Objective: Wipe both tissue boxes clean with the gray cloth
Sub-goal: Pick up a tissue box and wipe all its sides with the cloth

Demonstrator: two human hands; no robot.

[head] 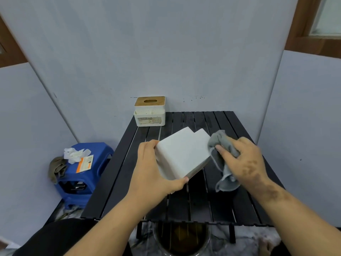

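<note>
**Wiping the lifted tissue box along its right edge**

The white tissue box (181, 156) is held tilted above the middle of the black slatted counter (118, 174), its broad pale face turned up toward the camera. The second tissue box (149, 111), with a wooden lid, stands upright at the far left corner of the counter, well apart from the hands.

To do this step well, I would keep the box braced firmly so it does not twist under pressure, draw the cloth in steady overlapping strokes along the right edge, then turn the box to reach each remaining face. The loose tail of cloth looks likely to drag on the counter, so bunching it tighter would help.

The left hand (153, 169) grasps the box from its left side: fingers (147, 145) curl over the far left corner and the thumb presses at the near bottom edge. The right hand (245, 159) is clenched around the gray cloth (223, 143), which bulges out above the knuckles and hangs below the palm. The cloth touches the box's right edge, with the thumb pressing it there
</note>
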